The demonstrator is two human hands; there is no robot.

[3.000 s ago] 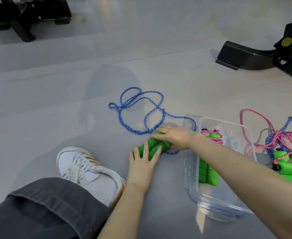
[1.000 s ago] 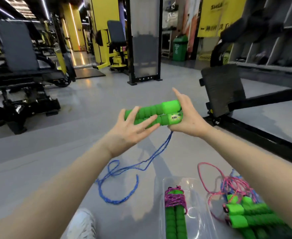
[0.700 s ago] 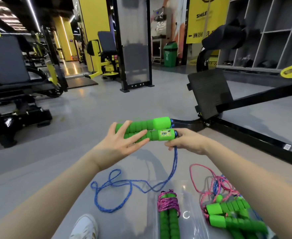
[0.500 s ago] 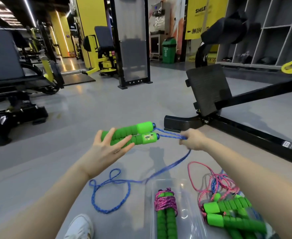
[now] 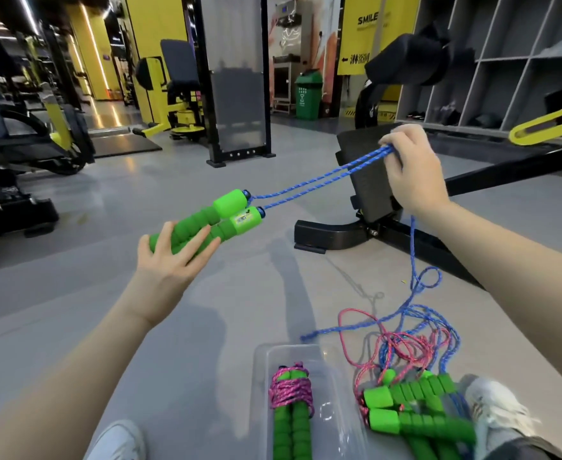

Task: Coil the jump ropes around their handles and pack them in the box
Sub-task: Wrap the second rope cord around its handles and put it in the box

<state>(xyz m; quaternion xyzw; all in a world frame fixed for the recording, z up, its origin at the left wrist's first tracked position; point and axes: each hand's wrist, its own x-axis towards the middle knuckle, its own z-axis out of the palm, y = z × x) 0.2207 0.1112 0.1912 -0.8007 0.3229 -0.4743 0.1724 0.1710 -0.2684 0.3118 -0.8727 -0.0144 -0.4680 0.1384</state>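
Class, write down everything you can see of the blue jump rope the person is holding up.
The blue jump rope has two green ribbed foam handles, side by side, tilted up to the right. The left hand holds them aloft, fingers laid across. A blue braided cord leaves each end cap; both strands run taut to the right hand, which pinches them. The slack hangs from that hand and lies looped on the floor beside pink ropes.
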